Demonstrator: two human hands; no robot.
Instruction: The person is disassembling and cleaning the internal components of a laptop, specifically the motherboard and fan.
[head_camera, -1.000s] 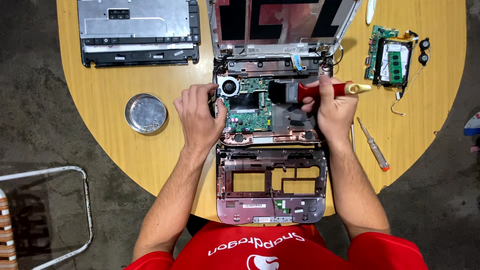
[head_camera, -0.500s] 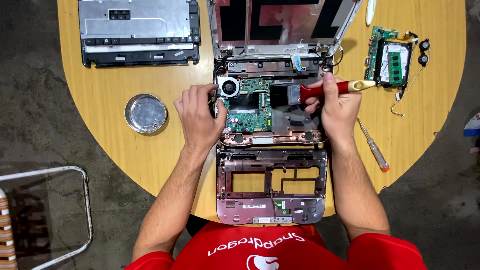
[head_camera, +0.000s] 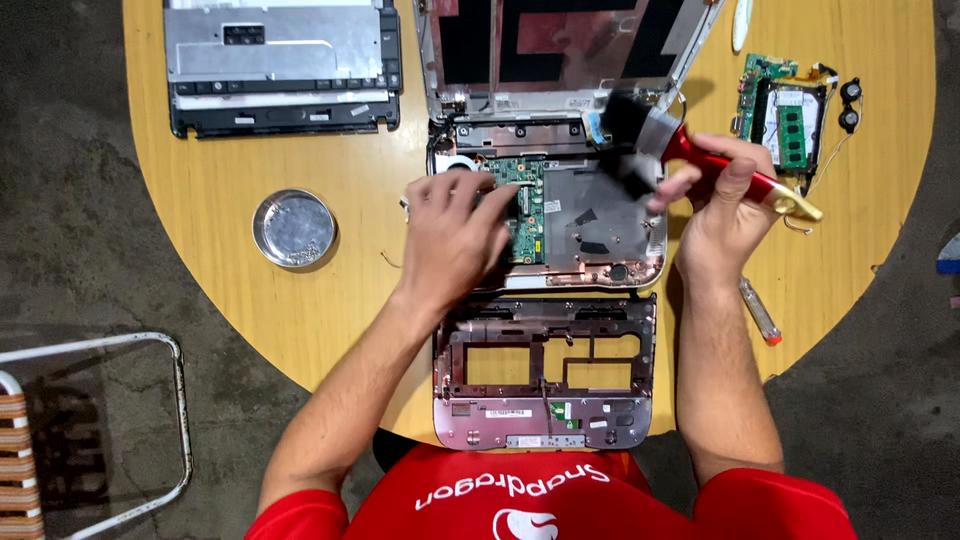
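Right hand (head_camera: 722, 205) clenched round the red handle of the brush (head_camera: 650, 140), and the bristles have lifted since a second ago; they were down on the laptop base (head_camera: 590, 215), now they're blurred and up at the far right corner, by the hinge; left hand (head_camera: 455, 240) stays flat on the near left of that base, fingers spread and gripping nothing, covering part of the green board (head_camera: 527, 205); the base sits mid-table, lid (head_camera: 560, 50) tilted away beyond it; the palmrest frame (head_camera: 545, 370) lies just nearer, at the table (head_camera: 200, 270) edge; steel dish (head_camera: 293, 228) to the left; keyboard (head_camera: 280, 65) far left; small board (head_camera: 785, 100) far right; screwdriver (head_camera: 758, 312) by the right forearm.
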